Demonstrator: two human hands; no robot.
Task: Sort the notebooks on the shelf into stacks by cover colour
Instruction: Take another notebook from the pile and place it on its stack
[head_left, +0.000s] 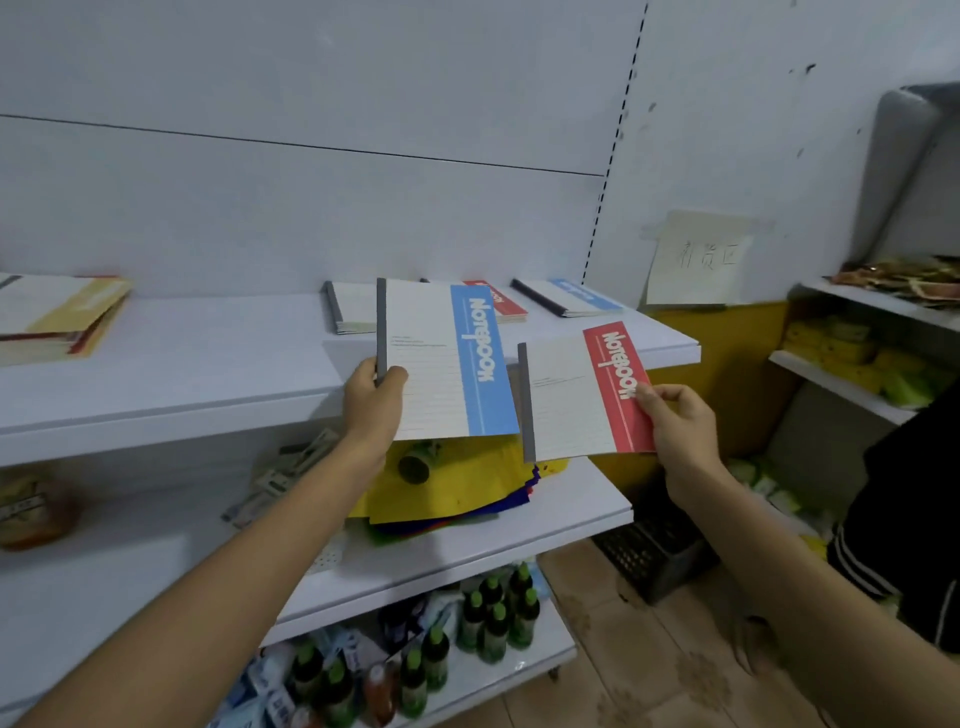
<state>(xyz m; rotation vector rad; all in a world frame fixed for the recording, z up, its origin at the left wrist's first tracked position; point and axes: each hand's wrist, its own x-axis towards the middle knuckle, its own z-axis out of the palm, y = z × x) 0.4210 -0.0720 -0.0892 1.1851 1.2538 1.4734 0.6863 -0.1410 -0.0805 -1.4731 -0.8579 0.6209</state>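
Holding two notebooks up before a white shelf (208, 364) at mid-frame, a person grips a white notebook with a blue band (447, 364) in the left hand (375, 400), fingers closed on its grey spine near the lower corner and thumb laid on the cover. The right hand (680, 431) pinches the lower right edge of a white notebook with a red band (582, 400) between thumb and fingers. The blue one is at the left and slightly higher, the red one at the right. Their near edges come together, though whether they touch cannot be told. Both carry the word "Notebook" along the coloured band. Behind them, at the back of the shelf, lie three more: a grey-spined white notebook (350, 306) partly hidden by the held blue one, a red-banded notebook (501, 301) to its right, and a blue-banded notebook with a dark spine (571, 297) farther right. At the upper left of the frame a stack of yellow-and-cream notebooks (57, 312) rests on the same shelf, well apart from the others. On the shelf below, yellow and dark blue paper sheets (457, 488) lie in a loose pile. Green-capped bottles (493, 613) crowd the lowest shelf at the bottom of the frame. A handwritten paper note (696, 260) is stuck to the wall at right.
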